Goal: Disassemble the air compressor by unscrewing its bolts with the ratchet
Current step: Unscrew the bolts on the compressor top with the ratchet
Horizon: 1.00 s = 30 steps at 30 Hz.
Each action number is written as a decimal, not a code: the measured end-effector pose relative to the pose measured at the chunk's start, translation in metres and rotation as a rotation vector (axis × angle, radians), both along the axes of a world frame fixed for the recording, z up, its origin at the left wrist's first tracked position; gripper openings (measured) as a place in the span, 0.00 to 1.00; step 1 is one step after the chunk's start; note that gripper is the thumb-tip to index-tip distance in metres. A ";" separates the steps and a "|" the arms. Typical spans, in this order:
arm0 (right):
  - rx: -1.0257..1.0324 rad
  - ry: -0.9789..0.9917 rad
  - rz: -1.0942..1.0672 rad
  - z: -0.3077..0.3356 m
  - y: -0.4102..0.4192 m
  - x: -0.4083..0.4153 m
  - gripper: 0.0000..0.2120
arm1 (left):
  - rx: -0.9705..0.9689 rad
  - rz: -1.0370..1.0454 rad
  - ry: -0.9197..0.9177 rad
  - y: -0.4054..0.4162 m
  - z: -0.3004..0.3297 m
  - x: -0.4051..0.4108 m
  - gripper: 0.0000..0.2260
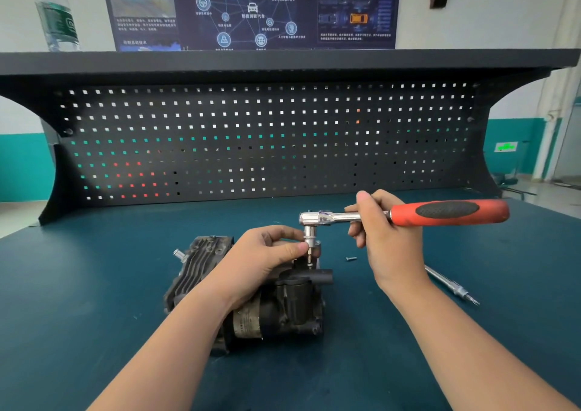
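Note:
The dark, finned air compressor (201, 263) lies on the blue-green bench top in the lower middle. A ratchet (446, 212) with a red and black handle is held level above it, its chrome head to the left with a socket and bit (309, 247) pointing down onto the compressor's top. My left hand (267, 253) reaches over the compressor and pinches the socket between thumb and fingers. My right hand (383, 231) grips the ratchet's metal shaft just ahead of the handle.
One loose bolt (351, 258) lies on the bench just right of the compressor. A chrome extension bar (452, 286) lies further right, partly behind my right forearm. A black pegboard (267, 140) stands behind the bench, with a water bottle (56, 14) on its shelf.

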State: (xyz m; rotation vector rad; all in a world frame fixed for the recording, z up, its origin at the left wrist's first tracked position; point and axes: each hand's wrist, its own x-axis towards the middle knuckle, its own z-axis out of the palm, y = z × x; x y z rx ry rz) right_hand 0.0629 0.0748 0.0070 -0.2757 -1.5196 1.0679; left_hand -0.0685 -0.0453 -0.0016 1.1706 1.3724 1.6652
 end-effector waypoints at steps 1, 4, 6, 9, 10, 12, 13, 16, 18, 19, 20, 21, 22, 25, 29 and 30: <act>-0.003 0.000 0.004 0.000 0.000 0.000 0.12 | 0.001 -0.001 0.001 0.000 0.000 0.000 0.04; 0.004 0.003 0.018 0.000 -0.001 0.002 0.13 | -0.004 0.010 0.025 -0.001 0.000 0.001 0.05; 0.028 0.009 0.012 0.000 -0.002 0.004 0.14 | -0.003 0.010 0.047 -0.002 0.000 0.001 0.06; 0.064 0.012 0.003 -0.001 -0.002 0.005 0.14 | -0.004 0.016 0.063 -0.002 0.000 0.002 0.05; 0.074 0.008 -0.001 -0.001 -0.001 0.005 0.15 | -0.005 0.015 0.068 -0.002 0.000 0.002 0.05; 0.073 -0.006 -0.013 -0.002 0.001 0.004 0.15 | -0.020 0.003 0.085 0.000 -0.001 0.002 0.05; 0.056 -0.011 -0.015 -0.003 0.003 0.003 0.14 | -0.031 0.000 0.105 0.001 -0.001 0.003 0.06; -0.020 -0.024 0.018 -0.005 0.010 0.000 0.14 | -0.032 -0.012 0.118 0.004 0.000 0.003 0.08; -0.089 -0.031 0.083 -0.005 0.014 -0.002 0.14 | -0.017 -0.062 0.025 0.005 0.002 0.001 0.12; -0.133 -0.017 0.137 -0.004 0.016 -0.004 0.14 | -0.011 -0.095 -0.027 0.005 0.003 0.000 0.14; -0.188 0.014 0.208 -0.003 0.017 -0.005 0.14 | -0.006 -0.129 -0.073 0.004 0.004 -0.001 0.15; -0.256 0.052 0.290 -0.003 0.018 -0.007 0.15 | -0.001 -0.163 -0.108 0.004 0.004 -0.003 0.16; -0.329 0.088 0.373 -0.002 0.019 -0.007 0.16 | 0.001 -0.196 -0.124 0.005 0.004 -0.003 0.16; -0.531 0.112 0.555 -0.001 0.022 -0.010 0.14 | -0.001 -0.240 -0.094 0.006 0.004 -0.004 0.14; -0.721 0.080 0.716 -0.003 0.025 -0.016 0.15 | 0.012 -0.179 -0.070 0.009 0.001 -0.002 0.11; -0.772 0.082 0.743 -0.006 0.025 -0.019 0.13 | 0.014 -0.148 -0.062 0.010 0.000 -0.001 0.11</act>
